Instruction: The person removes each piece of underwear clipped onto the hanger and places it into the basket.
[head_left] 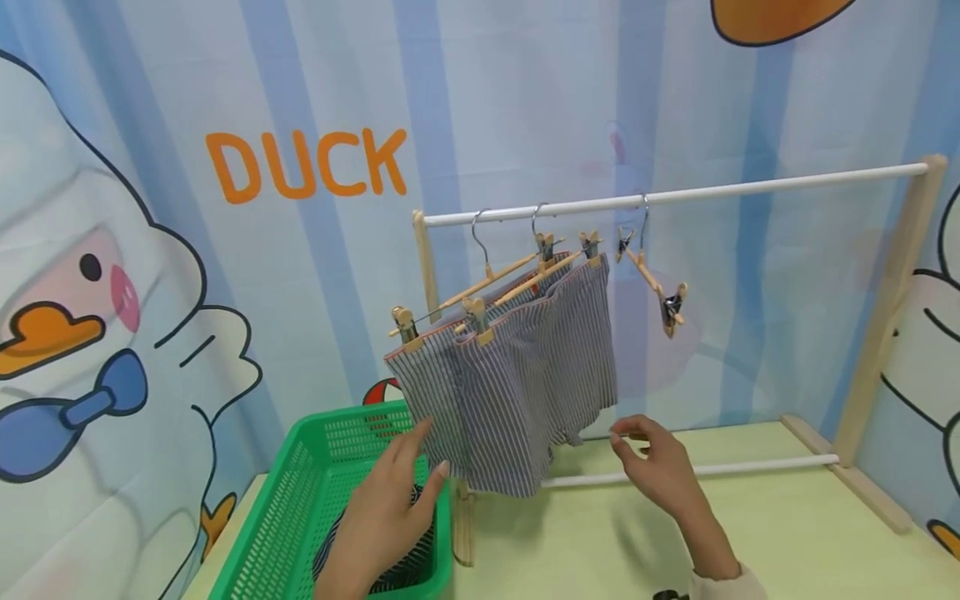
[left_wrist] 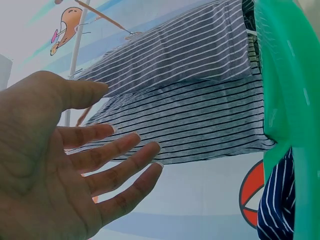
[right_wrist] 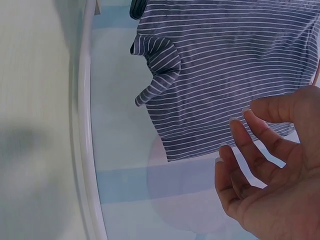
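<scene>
Two pairs of striped shorts hang from clip hangers on a small rack. The front pair (head_left: 525,392) is greyish-purple with white stripes, gripped by the clips of a wooden hanger (head_left: 517,292). Behind it, a lighter pair (left_wrist: 185,127) with dark stripes hangs from a second hanger (head_left: 465,293). My left hand (head_left: 390,508) is spread beside the shorts' left edge, above the basket, holding nothing. Off the lower right hem hovers my right hand (head_left: 660,467), thumb and fingers loosely bent, without cloth between them. One leg hem (right_wrist: 162,62) is folded up.
A green basket (head_left: 258,508) at the left contains dark striped cloth (left_wrist: 277,200). Another clip hanger (head_left: 651,283) hangs bare on the white rail (head_left: 750,190). The rack's wooden post (head_left: 885,325) stands at the right, and a white lower bar (head_left: 757,468) runs above the pale table (head_left: 585,550).
</scene>
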